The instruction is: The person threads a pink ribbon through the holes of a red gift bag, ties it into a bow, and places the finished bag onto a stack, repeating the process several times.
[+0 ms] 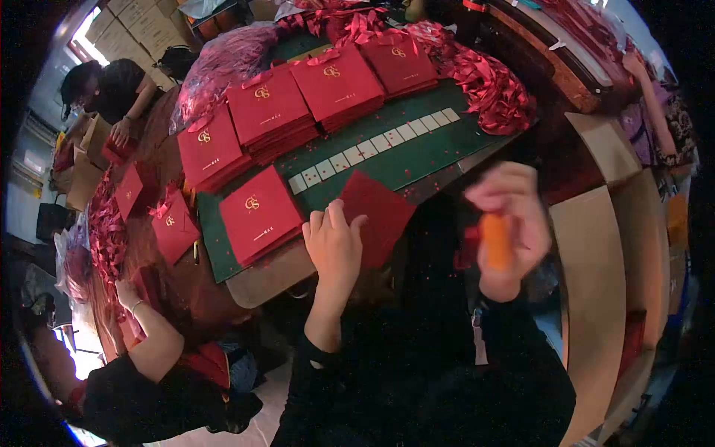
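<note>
My left hand (334, 240) lies on the near edge of the table with its fingers spread. It touches a dark red paper piece (376, 216) that overhangs the edge. Raised to the right of it, my right hand (518, 223) is closed around an orange handle (496, 242); motion blur hides what kind of tool it belongs to. Left of my left hand, a stack of red paper bags (261, 212) with gold lettering rests on the green cutting mat (417, 167). A row of white cards (365, 151) with small red marks stretches across the mat.
More red bag stacks (339, 78) stand along the back. Red ribbons (495, 93) pile up at the far right. An open cardboard box (592, 298) stands at my right. A co-worker's arm (153, 328) is at the left; other people work farther off.
</note>
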Demonstrator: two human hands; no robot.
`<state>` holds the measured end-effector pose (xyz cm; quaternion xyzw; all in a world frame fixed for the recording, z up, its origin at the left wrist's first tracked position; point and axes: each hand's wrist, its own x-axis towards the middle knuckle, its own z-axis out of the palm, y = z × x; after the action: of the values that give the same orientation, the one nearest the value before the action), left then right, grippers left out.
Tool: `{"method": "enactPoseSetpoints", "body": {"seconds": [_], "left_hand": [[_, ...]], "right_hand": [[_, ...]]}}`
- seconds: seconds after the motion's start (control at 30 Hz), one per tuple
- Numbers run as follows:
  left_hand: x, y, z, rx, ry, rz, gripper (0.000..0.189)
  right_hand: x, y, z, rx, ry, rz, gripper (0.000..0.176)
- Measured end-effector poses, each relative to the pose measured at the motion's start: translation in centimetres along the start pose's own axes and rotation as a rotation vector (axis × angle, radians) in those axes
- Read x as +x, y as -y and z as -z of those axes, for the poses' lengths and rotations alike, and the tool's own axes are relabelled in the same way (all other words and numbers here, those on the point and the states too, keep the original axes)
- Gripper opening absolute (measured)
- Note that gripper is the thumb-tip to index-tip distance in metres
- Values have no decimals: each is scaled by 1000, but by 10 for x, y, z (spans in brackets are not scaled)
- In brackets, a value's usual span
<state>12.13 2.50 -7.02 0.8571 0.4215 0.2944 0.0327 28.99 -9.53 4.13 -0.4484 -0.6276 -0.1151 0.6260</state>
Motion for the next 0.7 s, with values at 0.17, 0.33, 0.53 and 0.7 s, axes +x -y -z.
{"method": "enactPoseSetpoints", "body": {"seconds": [0.17, 0.33, 0.53, 0.7], "left_hand": [[-9, 20, 7, -281, 54, 241, 36], [-10, 34, 14, -594, 89, 400, 31], [-12, 44, -4, -460, 143, 257, 28], [0, 34, -10, -485, 66, 147, 26]], "right_hand": [[-72, -31, -60, 1006, 230, -1093, 19], [-90, -37, -88, 521, 361, -800, 17], [16, -151, -34, 463, -149, -730, 15], [73, -310, -29, 11, 111, -733, 17]]}}
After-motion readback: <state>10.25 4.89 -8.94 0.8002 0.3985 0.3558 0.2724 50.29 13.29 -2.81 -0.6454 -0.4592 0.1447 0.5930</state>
